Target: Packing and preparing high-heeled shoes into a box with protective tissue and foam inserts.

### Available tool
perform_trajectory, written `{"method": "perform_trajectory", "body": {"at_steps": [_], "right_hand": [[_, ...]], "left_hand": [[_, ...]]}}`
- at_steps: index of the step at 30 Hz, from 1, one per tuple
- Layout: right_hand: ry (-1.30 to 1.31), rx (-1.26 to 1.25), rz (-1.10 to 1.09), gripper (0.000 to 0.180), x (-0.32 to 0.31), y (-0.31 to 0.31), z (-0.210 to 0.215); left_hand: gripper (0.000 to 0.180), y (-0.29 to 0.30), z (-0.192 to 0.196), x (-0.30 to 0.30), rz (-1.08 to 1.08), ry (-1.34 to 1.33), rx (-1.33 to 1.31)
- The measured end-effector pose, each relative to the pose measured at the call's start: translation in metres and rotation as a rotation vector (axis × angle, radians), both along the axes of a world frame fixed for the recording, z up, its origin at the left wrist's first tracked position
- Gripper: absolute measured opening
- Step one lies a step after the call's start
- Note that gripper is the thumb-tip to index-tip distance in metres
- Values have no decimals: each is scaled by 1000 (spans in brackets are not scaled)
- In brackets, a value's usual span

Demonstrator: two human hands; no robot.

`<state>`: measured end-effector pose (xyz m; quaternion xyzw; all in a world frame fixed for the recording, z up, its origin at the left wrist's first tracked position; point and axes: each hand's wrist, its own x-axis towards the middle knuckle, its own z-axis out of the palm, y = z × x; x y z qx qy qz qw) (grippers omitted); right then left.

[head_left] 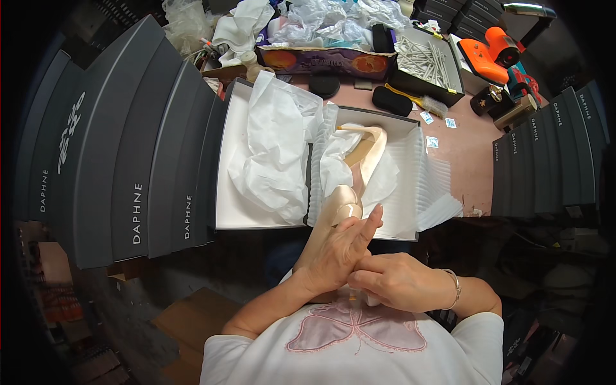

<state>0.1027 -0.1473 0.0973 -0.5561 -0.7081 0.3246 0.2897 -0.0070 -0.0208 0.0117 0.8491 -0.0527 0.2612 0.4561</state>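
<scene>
A pale satin high-heeled shoe is held close to my body, its toe pointing away from me. My left hand is wrapped round it from the right side, one finger sticking up. Beside it, my right hand is closed, fingertips pinched together by the rear of the shoe. A bit of something whitish shows under those fingers, too hidden to name. Beyond my hands, a matching shoe lies on white tissue paper in an open shoebox. The held shoe's toe overlaps the box's near part in view.
To the left of the open box lies its lid, with crumpled tissue in it. Dark shoeboxes stand upright at left, others at right. Further back are a brush, a box of white sticks and an orange tool.
</scene>
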Motion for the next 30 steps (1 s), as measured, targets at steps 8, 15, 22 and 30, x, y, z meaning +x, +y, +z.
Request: {"method": "perform_trajectory", "body": {"at_steps": [8, 15, 22, 30], "right_hand": [[51, -15, 80, 22, 1, -1, 3], [63, 16, 59, 15, -2, -1, 4], [-27, 46, 59, 20, -5, -1, 7], [88, 114, -297, 22, 16, -2, 6]], "left_hand": [[90, 0, -3, -1, -7, 56, 35], [91, -1, -3, 0, 19, 27, 39], [90, 1, -1, 0, 57, 37, 67], [80, 6, 1, -2, 160, -19, 36]]}}
